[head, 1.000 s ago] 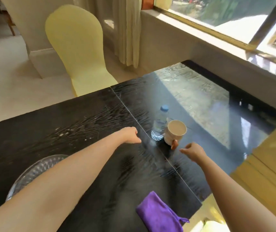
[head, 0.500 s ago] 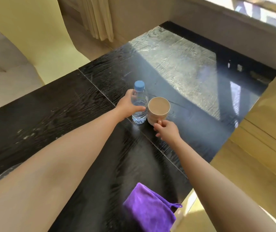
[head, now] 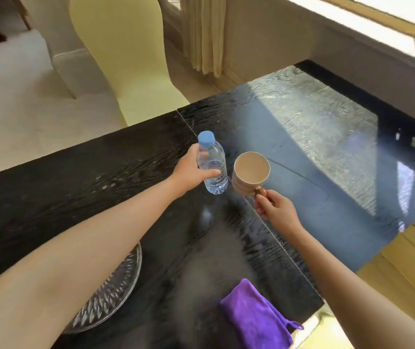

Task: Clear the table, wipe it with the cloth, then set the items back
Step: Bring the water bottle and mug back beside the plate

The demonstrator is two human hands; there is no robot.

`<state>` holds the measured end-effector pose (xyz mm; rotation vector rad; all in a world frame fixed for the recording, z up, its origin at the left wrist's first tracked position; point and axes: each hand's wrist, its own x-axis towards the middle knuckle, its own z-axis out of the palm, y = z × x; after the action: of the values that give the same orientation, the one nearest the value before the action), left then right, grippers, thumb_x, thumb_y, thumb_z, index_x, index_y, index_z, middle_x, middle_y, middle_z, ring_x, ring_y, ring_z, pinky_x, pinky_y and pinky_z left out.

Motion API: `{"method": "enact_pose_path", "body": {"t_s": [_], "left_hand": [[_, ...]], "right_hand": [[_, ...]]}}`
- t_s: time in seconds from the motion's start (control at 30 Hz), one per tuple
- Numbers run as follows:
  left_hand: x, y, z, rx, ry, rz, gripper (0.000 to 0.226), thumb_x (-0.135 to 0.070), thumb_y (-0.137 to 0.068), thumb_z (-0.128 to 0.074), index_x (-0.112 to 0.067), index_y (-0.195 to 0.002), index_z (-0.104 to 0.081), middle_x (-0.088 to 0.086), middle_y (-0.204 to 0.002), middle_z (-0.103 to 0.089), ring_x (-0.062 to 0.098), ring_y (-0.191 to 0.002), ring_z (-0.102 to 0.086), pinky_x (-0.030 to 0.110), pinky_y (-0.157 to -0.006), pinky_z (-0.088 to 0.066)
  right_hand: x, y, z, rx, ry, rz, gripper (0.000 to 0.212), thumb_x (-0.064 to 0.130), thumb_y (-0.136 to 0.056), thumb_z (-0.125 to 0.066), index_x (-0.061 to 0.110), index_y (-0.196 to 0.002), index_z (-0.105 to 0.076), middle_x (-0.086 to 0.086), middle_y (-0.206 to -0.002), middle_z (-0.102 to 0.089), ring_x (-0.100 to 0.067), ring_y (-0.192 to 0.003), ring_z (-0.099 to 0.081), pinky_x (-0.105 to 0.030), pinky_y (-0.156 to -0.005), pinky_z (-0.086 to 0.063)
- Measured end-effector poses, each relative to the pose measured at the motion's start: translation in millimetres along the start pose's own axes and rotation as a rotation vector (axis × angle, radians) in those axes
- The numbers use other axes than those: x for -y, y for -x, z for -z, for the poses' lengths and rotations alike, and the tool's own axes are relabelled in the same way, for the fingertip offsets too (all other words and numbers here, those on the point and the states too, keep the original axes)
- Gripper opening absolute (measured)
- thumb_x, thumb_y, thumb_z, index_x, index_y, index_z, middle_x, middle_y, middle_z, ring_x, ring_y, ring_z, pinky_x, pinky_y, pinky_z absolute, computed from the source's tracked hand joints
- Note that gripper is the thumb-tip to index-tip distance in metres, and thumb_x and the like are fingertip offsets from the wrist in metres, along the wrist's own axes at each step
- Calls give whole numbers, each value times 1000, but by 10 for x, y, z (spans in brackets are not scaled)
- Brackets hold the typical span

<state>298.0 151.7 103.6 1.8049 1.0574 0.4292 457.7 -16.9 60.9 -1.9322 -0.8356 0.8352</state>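
A small clear water bottle (head: 214, 170) with a blue cap is in the middle of the black table (head: 75, 187), and my left hand (head: 191, 170) is wrapped around it. Beside it on the right is a beige mug (head: 250, 172), tilted, its brown handle pinched by my right hand (head: 274, 207). A folded purple cloth (head: 256, 316) lies at the table's near edge. A cut-glass plate (head: 111, 293) sits near left, partly hidden under my left forearm.
A pale yellow chair (head: 126, 59) stands at the table's far side. A window ledge (head: 352, 39) and curtain (head: 204, 34) lie beyond. A yellow wooden surface (head: 407, 268) borders the table on the right. Sunlight glares on the far right tabletop.
Both hands reached forward and closed on the items: left on the bottle, right on the mug handle. The mug now tilts and both items look raised off the table.
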Motion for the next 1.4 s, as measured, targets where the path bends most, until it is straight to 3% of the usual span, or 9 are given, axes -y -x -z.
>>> {"method": "enact_pose_path", "body": {"t_s": [0.1,0.23,0.4,0.67,0.77,0.97,1.07,1.3,1.4], "left_hand": [[128,283,547,-85,39,42,73,-22,-74,-78,-17,-133,-36,2,-133,-54,19,-120,-53,32,-98,-42],[365,717,1261,-179,13,76,74,-23,-75,-77,-19,-136,-34,0,-135,-52,17,-122,-50,29,-94,-38],[762,1391,2112,-328,-9,148,75,-22,-75,-77,-15,-137,-35,0,-136,-50,16,-123,-49,29,-95,-39],[1544,2365,3015,-461,-52,313,75,-22,-72,-80,-18,-134,-37,1,-132,-53,17,-120,-52,34,-99,-42],[1759,2562,3186,-478,-38,357,75,-16,-72,-79,-17,-134,-37,2,-131,-54,17,-119,-51,29,-95,-40],[2153,2743,3284,-380,-7,426,80,-15,-72,-79,-19,-137,-33,4,-140,-48,21,-128,-46,39,-107,-39],[2292,2777,3259,-333,8,429,80,-15,-73,-78,-18,-138,-33,4,-141,-47,22,-129,-46,38,-105,-39],[2542,2829,3184,-281,20,432,76,-15,-73,-78,-17,-135,-35,4,-138,-49,22,-127,-46,34,-99,-40],[2579,2870,3133,-288,26,423,76,-15,-75,-77,-17,-137,-33,4,-140,-45,22,-129,-44,31,-96,-38]], "right_hand": [[283,107,-264,112,35,81,17,15,-95,-51,3,-89,-62,0,-70,-60,6,-50,-54,-10,-53,-45],[652,277,-774,261,33,160,16,15,-95,-52,8,-84,-63,-1,-71,-62,-8,-59,-55,-23,-59,-48],[1112,556,-1567,410,94,280,17,17,-94,-52,9,-84,-64,-2,-75,-66,-1,-55,-58,-15,-54,-50],[1541,1274,-2762,592,98,354,20,18,-95,-53,5,-86,-65,-4,-76,-69,-3,-57,-60,-24,-62,-55],[1490,1576,-3120,643,121,339,21,19,-95,-52,3,-86,-64,-6,-75,-69,-4,-56,-60,-31,-65,-54],[1250,2157,-3642,742,54,169,19,17,-95,-51,8,-81,-60,1,-69,-61,-6,-54,-53,-16,-53,-47],[1109,2340,-3826,765,55,126,17,19,-95,-50,17,-81,-60,2,-72,-62,-8,-58,-55,-25,-59,-52],[898,2571,-4074,739,109,59,22,15,-95,-50,-3,-89,-61,-1,-74,-60,-10,-62,-54,-23,-61,-52],[836,2594,-4086,726,106,32,19,14,-94,-52,-2,-91,-63,-1,-77,-63,-11,-65,-58,-25,-66,-56]]}}
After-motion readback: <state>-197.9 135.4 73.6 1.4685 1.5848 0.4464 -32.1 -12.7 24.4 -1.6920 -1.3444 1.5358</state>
